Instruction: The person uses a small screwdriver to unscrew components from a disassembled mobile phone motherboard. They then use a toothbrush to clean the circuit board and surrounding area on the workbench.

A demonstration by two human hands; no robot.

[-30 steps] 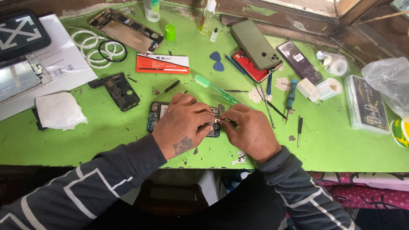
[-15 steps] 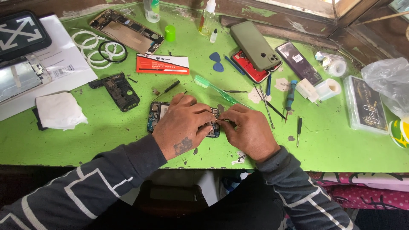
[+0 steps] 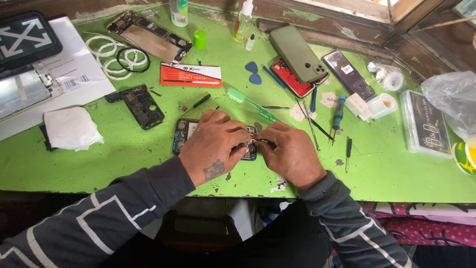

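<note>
Hands are set together over an opened phone (image 3: 184, 135) that lies flat on the green table (image 3: 99, 164), near its front edge and about midway across. The left hand (image 3: 214, 149) is laid across the middle of the phone with its fingers curled down, so that most of the exposed circuitry is hidden; only the left end and a strip at the right are seen. The right hand (image 3: 292, 153) is drawn up just beside it, thumb and forefinger pinched close at the phone's right end. Something small and pale appears between those fingertips, but what it is cannot be told.

The phone is judged light and stiff but fragile: with its back off, bare boards and thin connectors are exposed, and small parts would slip or bend easily. It is best held by its outer frame and pressed flat, with the inside touched only at the point being worked.

A green toothbrush (image 3: 252, 105) lies just beyond the hands. A separate black phone part (image 3: 143, 105) rests to the left, a folded white cloth (image 3: 69, 129) farther left. A small screwdriver (image 3: 339, 111) and tweezers (image 3: 309, 119) lie to the right, and a green-cased phone (image 3: 297, 53) at the far side.
</note>
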